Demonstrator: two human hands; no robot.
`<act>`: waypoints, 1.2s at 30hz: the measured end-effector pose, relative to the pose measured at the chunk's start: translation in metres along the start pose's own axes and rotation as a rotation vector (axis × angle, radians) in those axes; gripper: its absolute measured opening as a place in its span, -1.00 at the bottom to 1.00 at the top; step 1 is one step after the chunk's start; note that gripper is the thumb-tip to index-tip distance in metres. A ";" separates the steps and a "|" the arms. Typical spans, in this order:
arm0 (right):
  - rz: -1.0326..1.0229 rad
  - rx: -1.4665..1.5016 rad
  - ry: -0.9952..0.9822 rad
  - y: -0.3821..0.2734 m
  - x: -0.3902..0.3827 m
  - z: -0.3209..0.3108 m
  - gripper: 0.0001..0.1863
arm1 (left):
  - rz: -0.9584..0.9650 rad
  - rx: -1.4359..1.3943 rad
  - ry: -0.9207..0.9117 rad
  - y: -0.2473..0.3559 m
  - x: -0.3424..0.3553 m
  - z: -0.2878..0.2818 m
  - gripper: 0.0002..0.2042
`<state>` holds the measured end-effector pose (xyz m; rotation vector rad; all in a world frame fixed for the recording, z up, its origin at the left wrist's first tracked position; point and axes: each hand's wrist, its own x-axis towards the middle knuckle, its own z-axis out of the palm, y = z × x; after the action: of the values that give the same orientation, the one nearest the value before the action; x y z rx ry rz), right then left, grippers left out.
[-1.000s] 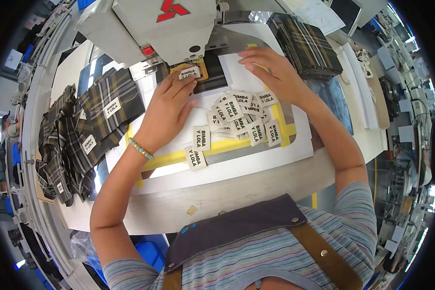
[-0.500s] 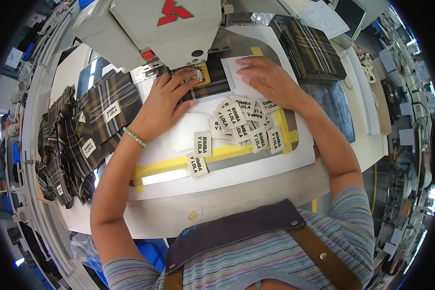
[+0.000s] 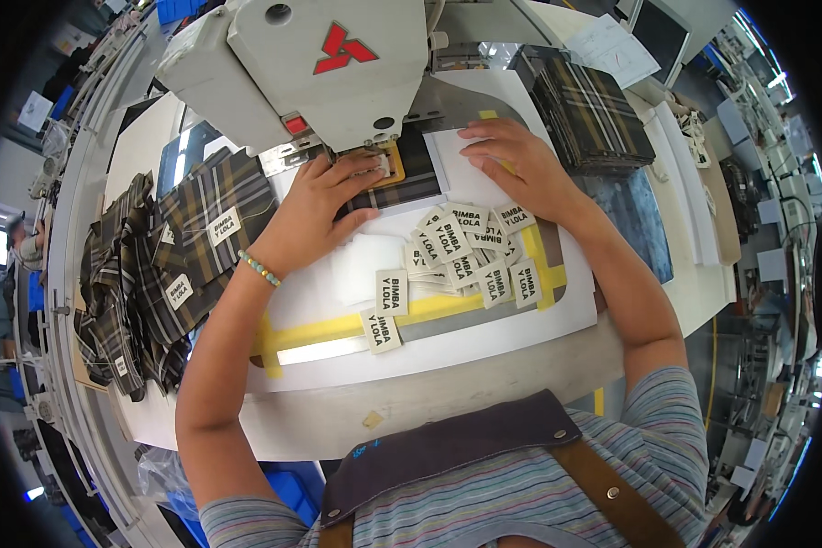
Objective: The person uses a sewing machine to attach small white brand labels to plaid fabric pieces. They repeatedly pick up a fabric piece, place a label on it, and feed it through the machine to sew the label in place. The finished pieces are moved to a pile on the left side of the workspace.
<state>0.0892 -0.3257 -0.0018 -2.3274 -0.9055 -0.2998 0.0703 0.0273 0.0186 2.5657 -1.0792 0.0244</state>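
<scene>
My left hand lies with its fingers stretched over dark plaid fabric beneath the head of a sewing machine. Its fingertips press near a small pale label beside the yellow-orange frame of the machine's clamp; they partly cover the label. To the right, my right hand hovers or rests by a white guide sheet, fingers loosely bent and apart, with nothing held. Whether it touches the sheet I cannot tell. Several cream printed labels are heaped in front of both hands, two of them lying apart nearer me.
Plaid pieces with labels attached are piled at the left. A neat stack of folded plaid pieces stands at the right rear, near a paper sheet. Yellow tape edges the white work surface. The machine head overhangs my left hand.
The whole view has shifted slightly, so the machine and table sit lower in the picture. My left hand stays on the fabric; my right hand remains beside the white sheet.
</scene>
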 end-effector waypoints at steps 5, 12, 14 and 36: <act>-0.012 0.009 0.015 0.000 0.002 0.002 -0.78 | -0.003 -0.004 -0.011 -0.004 -0.002 -0.001 -0.52; -0.024 -0.014 0.041 0.003 0.002 0.010 -0.78 | -0.007 0.008 0.003 -0.009 -0.003 -0.003 -0.50; -0.028 -0.049 0.048 0.002 0.000 0.008 -0.79 | -0.014 0.017 -0.003 -0.008 0.001 -0.006 -0.50; -0.123 -0.056 -0.133 -0.023 0.015 0.023 -0.58 | -0.363 -0.101 0.231 -0.035 -0.038 -0.018 -0.55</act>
<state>0.0849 -0.2901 -0.0035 -2.3700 -1.1212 -0.2257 0.0703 0.0822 0.0189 2.5509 -0.5102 0.1651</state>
